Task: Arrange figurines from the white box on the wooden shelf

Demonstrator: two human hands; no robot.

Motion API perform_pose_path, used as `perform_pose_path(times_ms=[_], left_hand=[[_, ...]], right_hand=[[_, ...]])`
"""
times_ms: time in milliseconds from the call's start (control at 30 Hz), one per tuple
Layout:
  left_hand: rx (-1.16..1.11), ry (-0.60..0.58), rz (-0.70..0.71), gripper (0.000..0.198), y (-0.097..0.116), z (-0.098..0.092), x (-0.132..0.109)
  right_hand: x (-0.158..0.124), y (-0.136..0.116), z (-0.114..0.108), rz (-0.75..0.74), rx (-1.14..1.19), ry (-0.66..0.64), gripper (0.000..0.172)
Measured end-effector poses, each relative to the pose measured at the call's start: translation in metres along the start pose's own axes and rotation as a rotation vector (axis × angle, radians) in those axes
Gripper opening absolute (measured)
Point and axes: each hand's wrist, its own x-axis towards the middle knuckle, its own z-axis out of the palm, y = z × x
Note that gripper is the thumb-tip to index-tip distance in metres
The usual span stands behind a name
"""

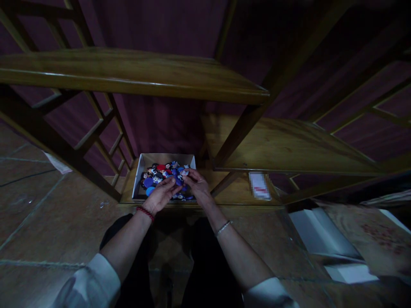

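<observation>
A shallow white-sided cardboard box (136, 179) on the lowest wooden shelf holds several small figurines in blue, red, black and white. Over its right side, my right hand (198, 186) pinches a small blue-and-white figurine (184, 172) between thumb and fingers. My left hand (163, 193), a red bead bracelet at its wrist, reaches over the box's front edge. Its fingers are drawn together beside a purple-blue piece (176, 174); what lies between them is too small to make out. The hands are close together, fingertips nearly meeting.
A wooden shelf board (128, 79) runs above the box, and a slanting post (236, 132) stands to its right. Farther right on the low shelf lies a white packet (260, 186). A white open carton (324, 235) sits on the tiled floor (64, 226).
</observation>
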Motion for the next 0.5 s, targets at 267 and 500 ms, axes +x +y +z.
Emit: perform_pose_path(times_ms=[267, 500], left_hand=[[0.022, 0.002, -0.01, 0.005, 0.0008, 0.0016, -0.0018], [0.025, 0.027, -0.005, 0.005, 0.0023, 0.0011, -0.0025]], right_hand=[[0.0039, -0.0003, -0.0038, -0.006, -0.075, -0.041, 0.027], [0.0045, 0.0004, -0.0014, -0.024, -0.138, -0.013, 0.028]])
